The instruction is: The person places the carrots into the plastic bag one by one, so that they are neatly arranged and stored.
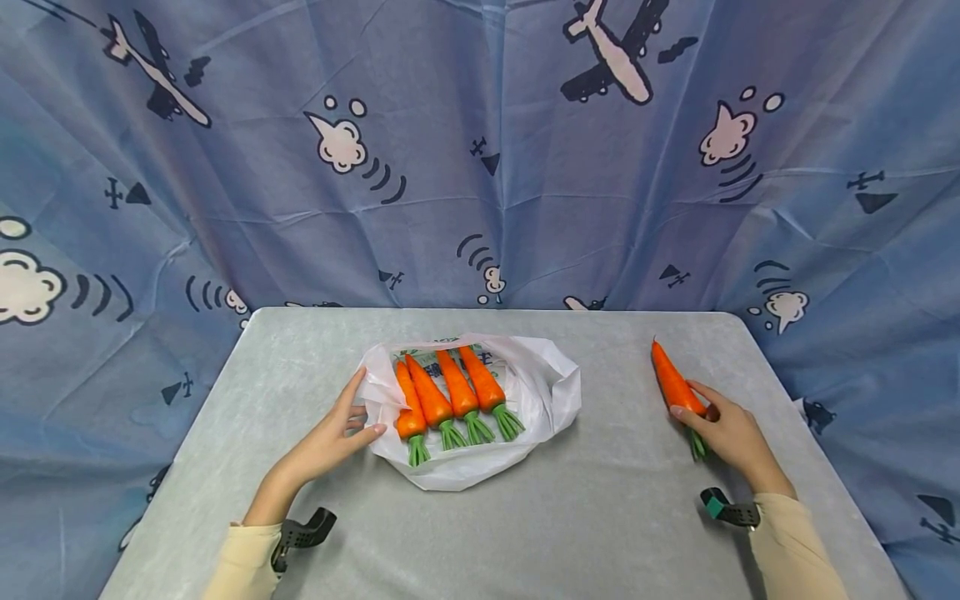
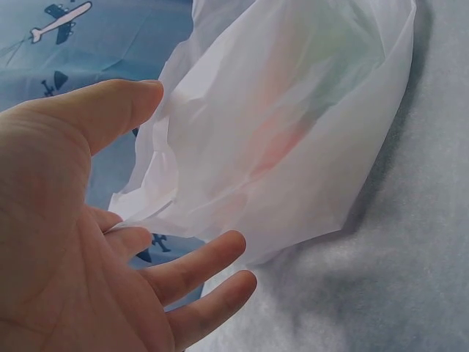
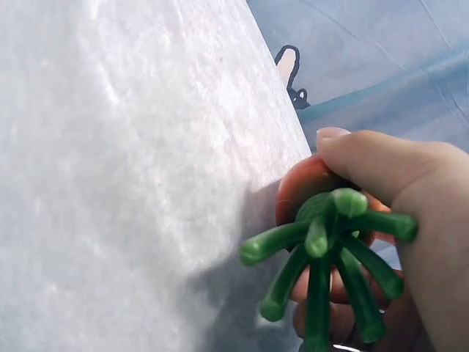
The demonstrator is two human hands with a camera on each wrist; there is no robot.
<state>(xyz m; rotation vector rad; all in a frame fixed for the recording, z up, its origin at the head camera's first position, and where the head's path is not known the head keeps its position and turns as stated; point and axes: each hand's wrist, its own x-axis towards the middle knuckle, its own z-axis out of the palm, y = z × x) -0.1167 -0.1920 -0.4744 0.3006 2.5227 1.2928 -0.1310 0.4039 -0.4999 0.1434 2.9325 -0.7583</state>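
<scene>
A white plastic bag [image 1: 553,379] lies on its side on the table, its mouth facing the near edge. Several orange carrots [image 1: 429,398] with green stem ends lie side by side in it. At the bag's left rim, my left hand [image 1: 324,450] spreads its thumb and fingers against the plastic; in the left wrist view the thumb [image 2: 121,110] meets the bag's edge. Far to the right, my right hand [image 1: 733,435] grips another carrot [image 1: 667,371] near its green end, tip pointing away. Its stems [image 3: 319,286] face the right wrist camera.
A pale grey cloth covers the table [image 1: 480,550]. Behind it hangs a blue curtain [image 1: 450,167] printed with planes and clouds, close to the table's far edge. Black straps [image 1: 307,531] with wrist cameras sit on both wrists.
</scene>
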